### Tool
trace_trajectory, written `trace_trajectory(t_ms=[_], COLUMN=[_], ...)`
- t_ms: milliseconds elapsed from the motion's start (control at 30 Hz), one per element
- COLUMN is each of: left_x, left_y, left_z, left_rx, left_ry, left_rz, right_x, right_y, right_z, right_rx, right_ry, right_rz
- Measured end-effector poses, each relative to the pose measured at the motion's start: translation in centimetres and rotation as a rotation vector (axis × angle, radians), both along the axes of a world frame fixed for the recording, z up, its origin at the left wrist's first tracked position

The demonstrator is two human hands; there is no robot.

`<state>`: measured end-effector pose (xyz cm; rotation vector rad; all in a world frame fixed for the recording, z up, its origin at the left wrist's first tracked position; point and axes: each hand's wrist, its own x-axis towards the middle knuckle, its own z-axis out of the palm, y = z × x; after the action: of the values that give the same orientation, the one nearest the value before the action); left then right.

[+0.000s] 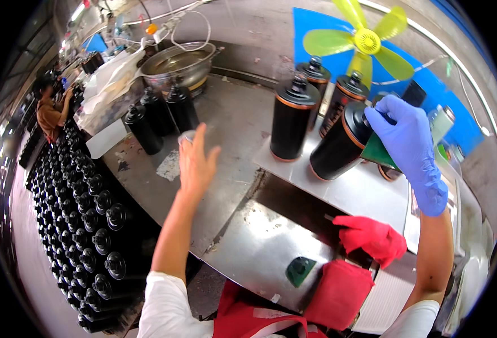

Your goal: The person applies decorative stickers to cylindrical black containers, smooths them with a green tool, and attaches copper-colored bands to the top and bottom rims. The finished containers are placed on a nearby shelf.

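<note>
My right hand (403, 141), in a blue-violet glove, is closed around the neck of a black cylindrical bottle (338, 146) with a copper-coloured band. The bottle leans toward my hand, its base at the white board. A green flat piece (381, 152) juts out under the glove; how it is held is hidden. My bare left hand (196, 166) hovers over the metal table, fingers apart, with something pale around one fingertip. Similar black bottles (293, 121) stand beside the gripped one. Beyond my left hand stand several plain black bottles (144, 132).
Many black bottles (91, 214) crowd the left side. A yellow-green fan (367, 42) faces the table before a blue panel. A metal basin (175, 65) sits at the back. Red cloths (338, 293) and a second green piece (300, 271) lie near me. Another person works far left.
</note>
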<state>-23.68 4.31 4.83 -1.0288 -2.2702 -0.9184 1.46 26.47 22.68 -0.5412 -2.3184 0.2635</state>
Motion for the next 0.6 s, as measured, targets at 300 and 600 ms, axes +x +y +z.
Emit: trace_trajectory(t_ms=[300, 600], left_x=[-17.9, -20.7], left_y=[6.1, 2.4], left_z=[2.5, 0.7], left_rx=[-0.299, -0.368], left_ry=[0.202, 0.271], left_rz=[0.425, 0.384], right_x=[-1.0, 26.8], right_y=[3.3, 6.7], right_z=[-1.4, -1.1], right_rx=[-0.015, -0.386], right_ry=[-0.123, 0.129], right_rz=[0.068, -0.524])
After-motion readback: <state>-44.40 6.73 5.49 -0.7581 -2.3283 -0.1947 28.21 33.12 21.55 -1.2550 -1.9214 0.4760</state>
